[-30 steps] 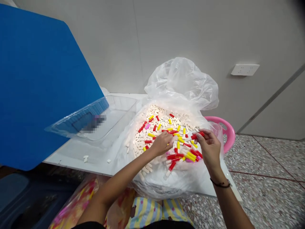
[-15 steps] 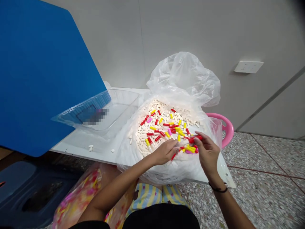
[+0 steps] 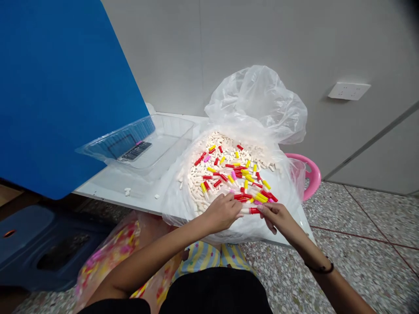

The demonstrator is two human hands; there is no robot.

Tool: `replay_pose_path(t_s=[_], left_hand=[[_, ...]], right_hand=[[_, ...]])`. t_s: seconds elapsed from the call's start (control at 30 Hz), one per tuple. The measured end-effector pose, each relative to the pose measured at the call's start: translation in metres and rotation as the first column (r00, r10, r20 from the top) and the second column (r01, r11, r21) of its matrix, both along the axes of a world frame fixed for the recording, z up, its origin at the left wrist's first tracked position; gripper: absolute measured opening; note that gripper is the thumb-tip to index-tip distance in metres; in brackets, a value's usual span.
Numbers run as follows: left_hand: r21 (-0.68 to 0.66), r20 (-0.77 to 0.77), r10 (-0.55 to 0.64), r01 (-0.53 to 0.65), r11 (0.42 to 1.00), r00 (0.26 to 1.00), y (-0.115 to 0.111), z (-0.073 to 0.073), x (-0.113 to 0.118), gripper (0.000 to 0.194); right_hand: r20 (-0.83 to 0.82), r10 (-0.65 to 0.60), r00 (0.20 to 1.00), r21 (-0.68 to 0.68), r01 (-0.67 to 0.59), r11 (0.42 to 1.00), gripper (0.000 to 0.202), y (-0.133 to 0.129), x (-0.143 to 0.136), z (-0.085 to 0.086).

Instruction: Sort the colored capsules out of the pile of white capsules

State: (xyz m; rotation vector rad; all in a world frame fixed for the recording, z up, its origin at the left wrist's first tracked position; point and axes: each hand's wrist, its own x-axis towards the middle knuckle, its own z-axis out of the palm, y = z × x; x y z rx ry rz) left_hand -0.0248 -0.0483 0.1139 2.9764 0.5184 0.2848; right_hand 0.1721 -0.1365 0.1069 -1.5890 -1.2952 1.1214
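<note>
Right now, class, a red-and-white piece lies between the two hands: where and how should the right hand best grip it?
Probably by the red end of the red-and-white piece, from the right, in a thumb-and-finger pinch. It is slim and lies crosswise, red end toward the right hand, pale end at the left hand.

Grey wall (image 3: 170, 52) above a speckled, red-lined floor (image 3: 379, 261)
</note>
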Motion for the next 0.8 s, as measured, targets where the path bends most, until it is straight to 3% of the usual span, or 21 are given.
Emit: replay_pose_path(t_s=[0.1, 0.2, 0.27, 0.3, 0.37, 0.47, 0.53, 0.63, 0.7, 0.73, 0.77, 0.8], left_hand=[[-0.212, 0.005, -0.022, 0.023, 0.977, 1.0, 0.001, -0.001, -0.006, 0.029], [-0.546, 0.078, -0.127, 0.149, 0.824, 0.989, 0.006, 0.002, -0.013, 0.035], [-0.64, 0.117, -0.157, 0.195, 0.743, 0.981, 0.007, 0.003, -0.015, 0.036], [-0.631, 0.125, -0.144, 0.191, 0.752, 0.982, 0.006, 0.002, -0.015, 0.034], [-0.521, 0.117, -0.096, 0.144, 0.841, 0.988, 0.002, -0.002, -0.013, 0.027], [-0.293, 0.11, -0.051, 0.082, 0.952, 0.993, -0.005, -0.013, -0.007, 0.015], [-0.224, 0.139, -0.028, 0.059, 0.973, 0.99, -0.006, -0.019, -0.003, 0.012], [-0.267, 0.215, 0.062, -0.003, 0.964, 0.975, 0.003, -0.023, -0.001, 0.016], [-0.393, 0.293, 0.202, -0.075, 0.917, 0.935, 0.014, -0.025, -0.002, 0.023], [-0.495, 0.339, 0.304, -0.106, 0.862, 0.89, 0.02, -0.027, -0.003, 0.028], [-0.623, 0.378, 0.432, -0.12, 0.773, 0.819, 0.026, -0.03, -0.005, 0.034], [-0.765, 0.385, 0.572, -0.096, 0.636, 0.724, 0.031, -0.033, -0.007, 0.039]], right_hand=[[0.186, 0.035, 0.982, 0.177, -0.068, 0.982, 0.031, -0.006, 0.0, -0.007], [0.388, 0.079, 0.918, 0.407, -0.248, 0.879, 0.028, -0.012, 0.002, -0.003], [0.427, 0.135, 0.894, 0.426, -0.33, 0.842, 0.022, -0.015, 0.003, 0.002], [0.41, 0.155, 0.899, 0.404, -0.331, 0.853, 0.02, -0.015, 0.004, 0.004], [0.286, 0.197, 0.938, 0.3, -0.283, 0.911, 0.021, -0.015, 0.004, 0.004], [-0.073, 0.226, 0.971, 0.035, -0.224, 0.974, 0.033, -0.013, 0.002, -0.002], [-0.256, 0.177, 0.95, -0.105, -0.21, 0.972, 0.04, -0.008, 0.002, -0.01], [-0.321, 0.075, 0.944, -0.185, -0.141, 0.973, 0.044, 0.006, 0.009, -0.023], [-0.265, -0.04, 0.963, -0.129, 0.006, 0.992, 0.043, 0.02, 0.021, -0.029], [-0.21, -0.12, 0.97, -0.065, 0.108, 0.992, 0.043, 0.029, 0.028, -0.032], [-0.133, -0.206, 0.97, 0.017, 0.21, 0.978, 0.043, 0.038, 0.036, -0.035], [-0.028, -0.282, 0.959, 0.109, 0.284, 0.953, 0.042, 0.047, 0.043, -0.037]])
